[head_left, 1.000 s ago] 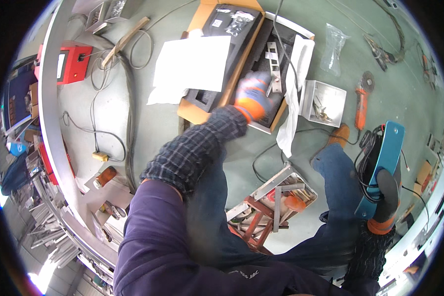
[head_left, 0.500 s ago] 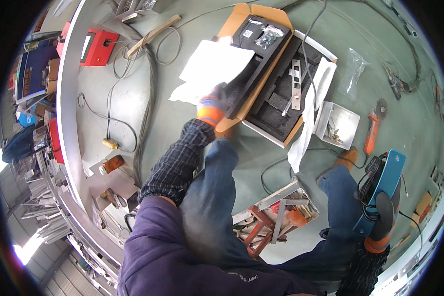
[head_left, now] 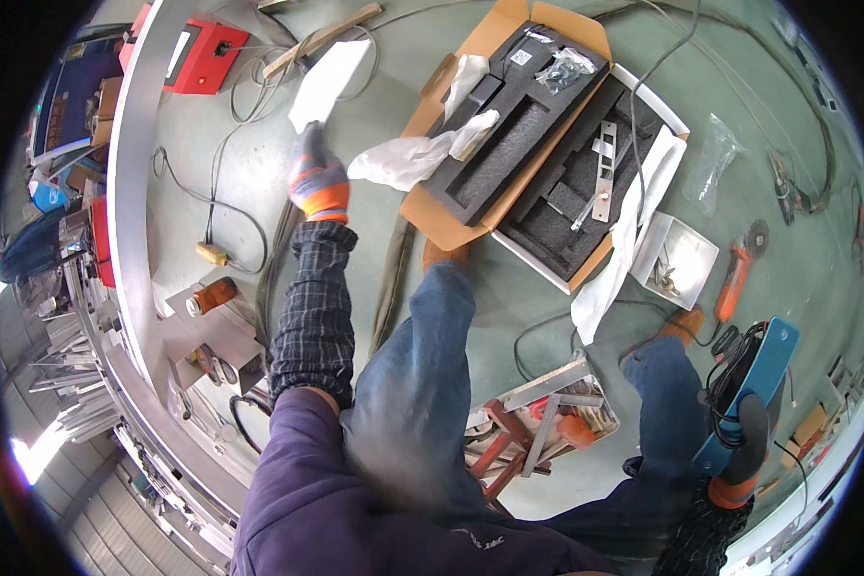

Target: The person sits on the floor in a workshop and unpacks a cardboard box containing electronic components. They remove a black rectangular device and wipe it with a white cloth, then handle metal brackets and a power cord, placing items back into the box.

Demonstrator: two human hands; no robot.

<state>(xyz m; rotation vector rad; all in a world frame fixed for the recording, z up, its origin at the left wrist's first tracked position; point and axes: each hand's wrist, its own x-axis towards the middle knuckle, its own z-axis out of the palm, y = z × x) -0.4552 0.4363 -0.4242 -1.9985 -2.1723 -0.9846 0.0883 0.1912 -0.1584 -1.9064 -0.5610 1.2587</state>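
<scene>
My gloved left hand (head_left: pixel 318 182) is closed on the lower end of a white paper sheet (head_left: pixel 329 84), out to the left of the open cardboard box (head_left: pixel 436 213). My gloved right hand (head_left: pixel 747 442) grips a long blue panel (head_left: pixel 776 357) with a bundle of black cable (head_left: pixel 735 370) lying against it. Inside the box sits a black foam insert (head_left: pixel 494 163) with a small clear bag of parts (head_left: pixel 566 69). The box's other half has black foam (head_left: pixel 557 206) too, and a metal lock plate (head_left: pixel 605 173) rests on it.
White wrapping (head_left: pixel 408 161) spills over the box's left side. A small white box of metal parts (head_left: pixel 699 252), an angle grinder (head_left: pixel 732 288) and pliers (head_left: pixel 785 187) lie on the right. Between my legs stands a tool bin (head_left: pixel 605 422); a red machine (head_left: pixel 204 60) is far left.
My left hand has moved left, away from the box, taking the white paper with it and uncovering the foam insert. The right hand still holds the blue panel.
</scene>
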